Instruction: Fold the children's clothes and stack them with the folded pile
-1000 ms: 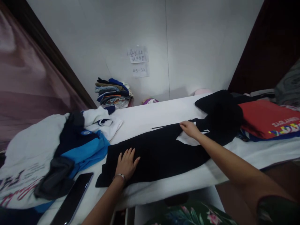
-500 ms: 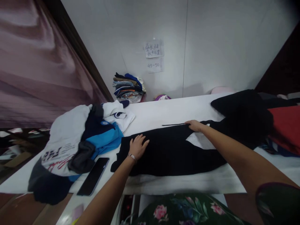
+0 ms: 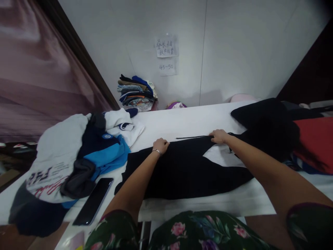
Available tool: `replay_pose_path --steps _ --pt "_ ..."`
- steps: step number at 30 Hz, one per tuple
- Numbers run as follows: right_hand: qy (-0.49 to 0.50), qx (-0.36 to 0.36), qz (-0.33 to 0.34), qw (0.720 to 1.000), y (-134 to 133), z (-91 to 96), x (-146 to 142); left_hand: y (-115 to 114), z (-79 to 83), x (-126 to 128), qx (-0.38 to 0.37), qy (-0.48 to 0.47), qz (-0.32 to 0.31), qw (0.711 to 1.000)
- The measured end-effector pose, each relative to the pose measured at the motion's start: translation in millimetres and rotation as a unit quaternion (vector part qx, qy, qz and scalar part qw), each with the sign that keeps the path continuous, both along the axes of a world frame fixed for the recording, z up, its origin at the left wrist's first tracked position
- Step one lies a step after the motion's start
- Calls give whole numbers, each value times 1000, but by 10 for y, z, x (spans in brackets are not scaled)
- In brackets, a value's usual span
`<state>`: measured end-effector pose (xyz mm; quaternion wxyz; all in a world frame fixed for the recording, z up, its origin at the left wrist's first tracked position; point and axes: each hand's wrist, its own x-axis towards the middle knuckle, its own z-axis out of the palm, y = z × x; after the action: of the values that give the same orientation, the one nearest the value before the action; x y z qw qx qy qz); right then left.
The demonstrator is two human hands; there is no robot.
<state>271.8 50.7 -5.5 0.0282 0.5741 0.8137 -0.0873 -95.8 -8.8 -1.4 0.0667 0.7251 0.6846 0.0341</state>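
A long black garment (image 3: 187,173) lies spread across the white table, its kind not certain. My left hand (image 3: 161,145) is closed on its far edge, left of the middle. Farther right along that edge, my right hand (image 3: 219,136) pinches the black cloth with fingers together. A thin black cord (image 3: 191,137) runs left from the right fingers over the table. Beside my right forearm a pale patch (image 3: 221,155) shows between parts of the garment. More black cloth (image 3: 267,128) is bunched at the right; where one piece ends is hard to see.
To the left lies a heap of clothes, including a grey printed top (image 3: 59,152) and a blue one (image 3: 109,156). A phone (image 3: 95,201) rests near the front edge. Folded clothes (image 3: 136,93) are stacked behind the table. Red cloth (image 3: 314,142) lies at the right.
My left hand has moved from lying spread on the garment to its far edge, where its fingers have closed. The right hand stays on that edge. The view has shifted slightly.
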Motion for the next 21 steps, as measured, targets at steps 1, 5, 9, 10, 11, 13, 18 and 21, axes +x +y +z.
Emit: replay_pose_path --steps 1,5,9,10,11,13,18,21 --pt "6 3 -1 1000 0 -1 14 -19 1 -16 12 -16 -14 1000" --pt "45 3 -12 999 -9 16 70 -140 -2 -58 48 -84 -63 993" --pt "92 -21 -12 995 -94 108 177 -257 57 -100 35 -131 -54 989" --pt "101 -29 -9 994 -126 140 210 -280 82 -114 27 -136 -53 989" --pt "112 -36 -7 993 -157 171 244 -301 108 -128 22 -138 -57 989" --pt "142 -46 -5 989 -208 226 304 -332 153 -145 24 -139 -77 987" --pt "172 -94 -1 981 -214 250 350 -337 149 -93 -17 -87 -81 993" --pt "129 -103 -6 986 -166 209 324 -281 79 -44 -45 -42 -73 995"
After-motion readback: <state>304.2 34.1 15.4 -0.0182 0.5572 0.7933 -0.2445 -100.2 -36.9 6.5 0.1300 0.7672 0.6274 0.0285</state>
